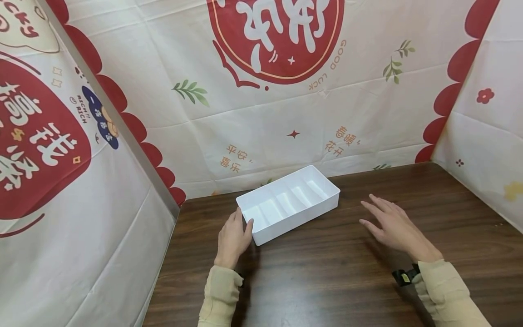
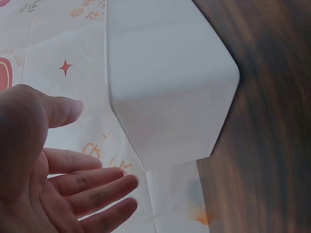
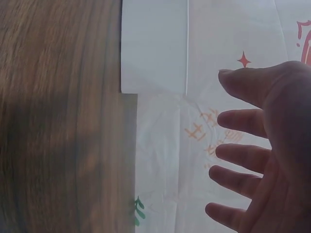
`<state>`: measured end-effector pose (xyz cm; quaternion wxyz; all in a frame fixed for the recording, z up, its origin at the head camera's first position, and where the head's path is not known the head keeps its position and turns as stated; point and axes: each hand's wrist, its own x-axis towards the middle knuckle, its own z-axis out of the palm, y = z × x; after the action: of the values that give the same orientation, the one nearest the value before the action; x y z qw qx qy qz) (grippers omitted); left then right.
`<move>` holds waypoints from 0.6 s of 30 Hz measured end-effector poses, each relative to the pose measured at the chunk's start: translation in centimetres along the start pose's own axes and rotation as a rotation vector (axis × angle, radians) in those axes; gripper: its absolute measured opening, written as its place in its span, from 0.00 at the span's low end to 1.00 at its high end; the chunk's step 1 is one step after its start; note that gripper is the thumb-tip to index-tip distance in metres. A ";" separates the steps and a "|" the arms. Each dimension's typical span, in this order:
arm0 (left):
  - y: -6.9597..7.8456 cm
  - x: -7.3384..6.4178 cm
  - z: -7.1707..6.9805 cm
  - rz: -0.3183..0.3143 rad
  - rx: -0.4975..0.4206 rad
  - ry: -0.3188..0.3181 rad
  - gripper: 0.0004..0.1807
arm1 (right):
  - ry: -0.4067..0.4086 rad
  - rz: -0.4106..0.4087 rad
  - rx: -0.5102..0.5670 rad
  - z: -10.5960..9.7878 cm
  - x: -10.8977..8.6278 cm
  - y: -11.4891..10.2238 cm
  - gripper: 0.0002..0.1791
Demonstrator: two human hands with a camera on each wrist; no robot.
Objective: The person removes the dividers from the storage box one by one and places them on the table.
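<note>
A white rectangular plastic box (image 1: 282,223), with several ridged compartments across its inside, stands on the table at a slant. My left hand (image 1: 234,237) is at the box's near left end; in the left wrist view its fingers (image 2: 99,194) and thumb are spread, with a gap between them and the white wall (image 2: 170,97). Whether any fingertip touches the rim cannot be told. To the right of the box, my right hand (image 1: 394,225) hovers over the table with fingers extended, holding nothing. The right wrist view has its fingers (image 3: 240,158) apart from the box (image 3: 154,48).
The dark wood-grain table (image 1: 310,277) runs back to a white printed cloth (image 1: 261,118) with red motifs, close behind the box. Another cloth panel (image 1: 118,236) borders the left side, and a further one (image 1: 486,136) the right.
</note>
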<state>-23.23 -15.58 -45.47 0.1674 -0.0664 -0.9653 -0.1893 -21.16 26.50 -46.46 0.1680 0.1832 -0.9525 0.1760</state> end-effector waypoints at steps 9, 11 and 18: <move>0.3 0.7 0.8 -0.032 -0.035 -0.003 0.34 | -0.067 0.047 0.045 -0.2 0.5 -0.6 0.29; 0.3 0.9 1.0 -0.045 -0.043 -0.001 0.34 | -0.068 0.050 0.049 -0.1 0.5 -0.7 0.29; 0.2 1.5 1.6 -0.090 -0.043 0.009 0.34 | -0.035 0.026 0.042 0.2 0.6 -0.7 0.25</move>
<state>-25.07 -14.69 -46.26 0.1616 -0.0258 -0.9622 -0.2178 -21.44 25.66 -46.19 0.1453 0.1775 -0.9536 0.1948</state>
